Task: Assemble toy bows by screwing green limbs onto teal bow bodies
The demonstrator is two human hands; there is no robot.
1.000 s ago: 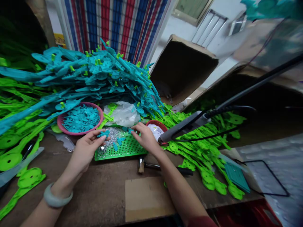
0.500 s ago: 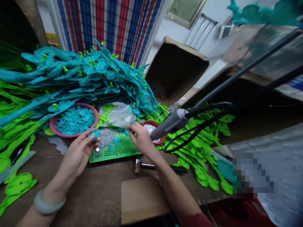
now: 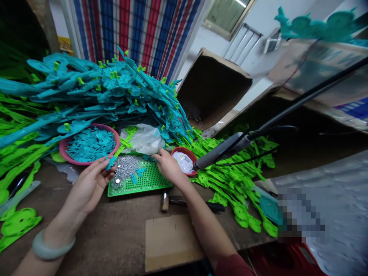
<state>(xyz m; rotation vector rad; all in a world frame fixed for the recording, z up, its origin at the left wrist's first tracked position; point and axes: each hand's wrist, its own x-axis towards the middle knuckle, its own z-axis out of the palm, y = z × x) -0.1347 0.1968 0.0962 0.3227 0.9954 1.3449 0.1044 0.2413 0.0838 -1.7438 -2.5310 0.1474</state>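
My left hand (image 3: pixel 93 184), wearing a pale bangle, pinches a small teal plastic piece (image 3: pixel 110 163) just left of the green perforated tray (image 3: pixel 152 182). Small silver metal parts (image 3: pixel 126 168) cover the tray's left part, and two loose teal pieces (image 3: pixel 140 171) lie near its middle. My right hand (image 3: pixel 171 167) reaches over the tray's far right corner, fingers bent together at more teal pieces (image 3: pixel 146 157). Whatever its fingertips grip is hidden. Behind my left hand stands a pink basket (image 3: pixel 61 151) full of small teal pieces.
A grey electric screwdriver (image 3: pixel 220 150) hangs right of my right hand, beside a red bowl (image 3: pixel 196 158) of white contents. Below lie a hammer (image 3: pixel 165 202) and a cardboard piece (image 3: pixel 172 241). Teal parts (image 3: pixel 115 92) pile up behind; green parts (image 3: pixel 238 191) spread right. A clear bag (image 3: pixel 143 140) lies behind the tray.
The screwdriver has swung slightly right, away from my right hand, uncovering more of the red bowl. My left hand has turned the teal piece and shifted slightly left. The right hand has moved little.
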